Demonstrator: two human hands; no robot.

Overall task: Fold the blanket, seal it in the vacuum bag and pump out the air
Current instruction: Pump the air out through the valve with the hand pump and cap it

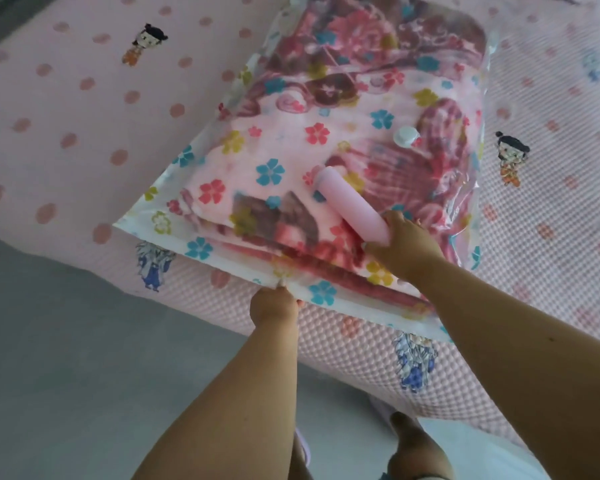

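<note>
bagged blanket (326, 140), hands (274, 303) on near edge

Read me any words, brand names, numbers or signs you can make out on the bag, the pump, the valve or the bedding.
None can be read.
vacuum bag: flower prints only, no lettering visible.
pink pump: plain surface, no label showing.
white valve cap: any marking is too small to tell.
bed cover: dots and cartoon figures, no text.
blanket: blurred pattern, no words.

Pink cartoon-print bed cover (499, 271) above grey floor (66, 341).
</note>
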